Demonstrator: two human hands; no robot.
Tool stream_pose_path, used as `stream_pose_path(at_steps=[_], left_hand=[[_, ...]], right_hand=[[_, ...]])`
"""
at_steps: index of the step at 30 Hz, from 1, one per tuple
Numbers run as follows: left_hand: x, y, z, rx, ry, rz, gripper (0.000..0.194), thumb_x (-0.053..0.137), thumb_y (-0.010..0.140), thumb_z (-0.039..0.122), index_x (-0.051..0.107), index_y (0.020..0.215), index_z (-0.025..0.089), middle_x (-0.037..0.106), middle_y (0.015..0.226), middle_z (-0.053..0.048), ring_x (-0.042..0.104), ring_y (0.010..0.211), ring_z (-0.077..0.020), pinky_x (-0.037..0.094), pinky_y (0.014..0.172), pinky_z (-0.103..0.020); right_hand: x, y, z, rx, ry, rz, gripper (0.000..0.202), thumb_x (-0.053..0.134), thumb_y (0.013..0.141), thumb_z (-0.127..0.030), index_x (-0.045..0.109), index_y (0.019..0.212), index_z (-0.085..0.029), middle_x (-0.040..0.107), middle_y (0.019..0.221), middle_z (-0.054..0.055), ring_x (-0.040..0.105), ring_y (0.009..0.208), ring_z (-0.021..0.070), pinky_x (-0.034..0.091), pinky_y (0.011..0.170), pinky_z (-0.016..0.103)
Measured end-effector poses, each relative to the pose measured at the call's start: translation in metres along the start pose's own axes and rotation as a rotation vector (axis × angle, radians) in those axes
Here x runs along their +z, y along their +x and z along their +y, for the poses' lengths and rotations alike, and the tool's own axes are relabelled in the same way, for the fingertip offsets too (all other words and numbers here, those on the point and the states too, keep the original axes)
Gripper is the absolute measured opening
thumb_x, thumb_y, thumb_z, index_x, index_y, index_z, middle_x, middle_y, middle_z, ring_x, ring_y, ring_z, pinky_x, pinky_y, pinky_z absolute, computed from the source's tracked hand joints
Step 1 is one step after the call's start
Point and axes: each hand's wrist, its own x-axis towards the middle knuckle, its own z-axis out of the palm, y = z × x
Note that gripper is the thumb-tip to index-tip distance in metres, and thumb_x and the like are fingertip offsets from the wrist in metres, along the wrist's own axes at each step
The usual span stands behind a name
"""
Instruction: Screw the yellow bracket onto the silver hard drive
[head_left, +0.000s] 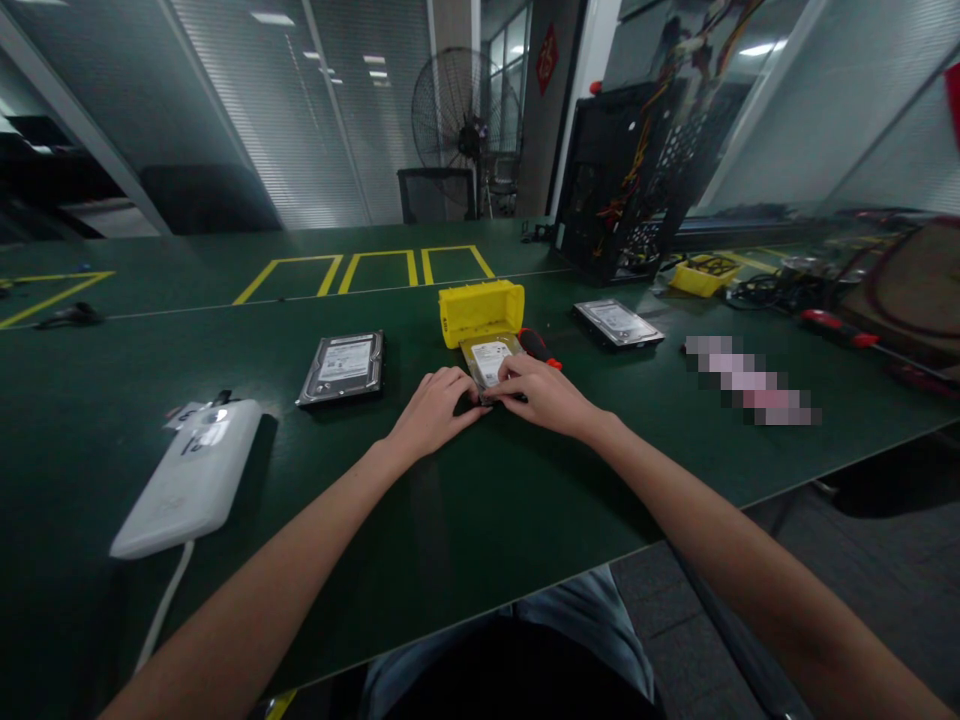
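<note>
A hard drive with a white label (pixel 491 360) lies on the green table in front of a yellow bin (pixel 482 310) tipped on its side. My left hand (pixel 442 405) is at the drive's near left corner, its fingers curled. Across from it, my right hand (pixel 541 392) has its fingers pinched over the drive's near right edge. Whatever small part may be between the fingertips is too small to tell. A red and black tool handle (pixel 536 346) lies beside the bin, right of the drive.
One hard drive (pixel 345 367) lies left, another (pixel 618 323) right. A white power bank (pixel 193 478) with a cable is at the near left. An open computer case (pixel 619 180), a small yellow bin (pixel 703 275), cables and a red screwdriver (pixel 838 328) are on the right.
</note>
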Motion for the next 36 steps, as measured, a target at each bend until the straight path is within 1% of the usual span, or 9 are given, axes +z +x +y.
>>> stream_pose_path(at_steps=[6, 11, 13, 16, 20, 25, 28, 32, 36], left_hand=[[0.003, 0.0, 0.0, -0.011, -0.002, 0.068, 0.021, 0.062, 0.089, 0.035, 0.053, 0.095, 0.017, 0.055, 0.098, -0.005, 0.051, 0.092, -0.0219, 0.043, 0.079, -0.035], [0.002, -0.001, -0.001, 0.019, -0.049, 0.079, 0.028, 0.061, 0.091, 0.036, 0.052, 0.111, 0.018, 0.052, 0.111, -0.006, 0.05, 0.103, -0.022, 0.043, 0.088, -0.036], [0.001, -0.001, -0.002, 0.037, -0.069, 0.064, 0.026, 0.059, 0.092, 0.033, 0.052, 0.113, 0.019, 0.051, 0.114, -0.006, 0.049, 0.105, -0.0217, 0.043, 0.089, -0.036], [0.001, -0.002, -0.003, 0.042, -0.113, 0.04, 0.023, 0.058, 0.092, 0.032, 0.054, 0.112, 0.02, 0.051, 0.114, -0.005, 0.049, 0.105, -0.0214, 0.043, 0.089, -0.035], [0.0, -0.001, -0.004, 0.017, -0.203, -0.004, 0.022, 0.056, 0.093, 0.035, 0.055, 0.109, 0.02, 0.053, 0.107, -0.004, 0.05, 0.101, -0.0213, 0.044, 0.087, -0.035], [0.0, 0.0, -0.007, -0.025, -0.321, -0.029, 0.021, 0.056, 0.091, 0.034, 0.056, 0.109, 0.022, 0.054, 0.103, -0.004, 0.05, 0.099, -0.0214, 0.043, 0.087, -0.036], [0.001, 0.001, -0.008, -0.031, -0.343, -0.028, 0.022, 0.058, 0.089, 0.03, 0.057, 0.109, 0.021, 0.053, 0.101, -0.004, 0.051, 0.097, -0.0213, 0.043, 0.086, -0.036], [0.002, 0.003, -0.009, -0.043, -0.354, -0.033, 0.023, 0.061, 0.087, 0.028, 0.058, 0.108, 0.019, 0.052, 0.094, -0.004, 0.051, 0.092, -0.0208, 0.043, 0.083, -0.035], [0.003, 0.007, -0.009, -0.1, -0.374, -0.056, 0.024, 0.063, 0.085, 0.033, 0.06, 0.104, 0.019, 0.054, 0.094, -0.003, 0.053, 0.091, -0.0213, 0.042, 0.084, -0.037]], right_hand=[[-0.004, 0.002, 0.005, 0.079, -0.022, 0.093, 0.03, 0.051, 0.088, -0.018, 0.072, 0.11, -0.017, 0.061, 0.096, 0.009, 0.054, 0.093, 0.0216, 0.045, 0.081, 0.035], [-0.005, -0.005, 0.05, 0.515, -0.081, 0.405, 0.034, 0.053, 0.089, -0.03, 0.069, 0.114, -0.015, 0.059, 0.104, 0.013, 0.054, 0.102, 0.0254, 0.046, 0.089, 0.039], [-0.001, -0.011, 0.068, 0.683, -0.072, 0.374, 0.048, 0.055, 0.087, -0.043, 0.064, 0.121, -0.01, 0.057, 0.111, 0.018, 0.054, 0.107, 0.0291, 0.045, 0.092, 0.043], [0.007, -0.016, 0.077, 0.782, -0.012, 0.194, 0.064, 0.049, 0.085, -0.059, 0.064, 0.12, -0.007, 0.06, 0.108, 0.02, 0.057, 0.102, 0.0301, 0.047, 0.088, 0.045], [0.012, -0.013, 0.07, 0.807, 0.013, 0.064, 0.06, 0.049, 0.084, -0.06, 0.066, 0.116, -0.013, 0.066, 0.102, 0.018, 0.063, 0.09, 0.0278, 0.049, 0.075, 0.04], [0.008, -0.01, 0.074, 0.882, 0.233, 0.145, 0.04, 0.061, 0.079, -0.044, 0.072, 0.105, -0.014, 0.069, 0.09, 0.012, 0.062, 0.081, 0.023, 0.044, 0.068, 0.034], [-0.001, -0.008, 0.075, 0.88, 0.501, 0.272, 0.045, 0.052, 0.085, -0.049, 0.071, 0.095, -0.01, 0.064, 0.072, 0.007, 0.057, 0.064, 0.0141, 0.045, 0.063, 0.029], [-0.025, 0.008, 0.053, 0.701, 1.224, 0.684, 0.043, 0.05, 0.086, -0.053, 0.064, 0.104, -0.017, 0.061, 0.075, 0.002, 0.059, 0.067, 0.0104, 0.05, 0.069, 0.026], [-0.051, 0.045, 0.02, 0.512, 1.377, 0.661, 0.026, 0.067, 0.079, -0.036, 0.056, 0.096, -0.021, 0.065, 0.088, 0.001, 0.063, 0.08, 0.0113, 0.053, 0.074, 0.027]])
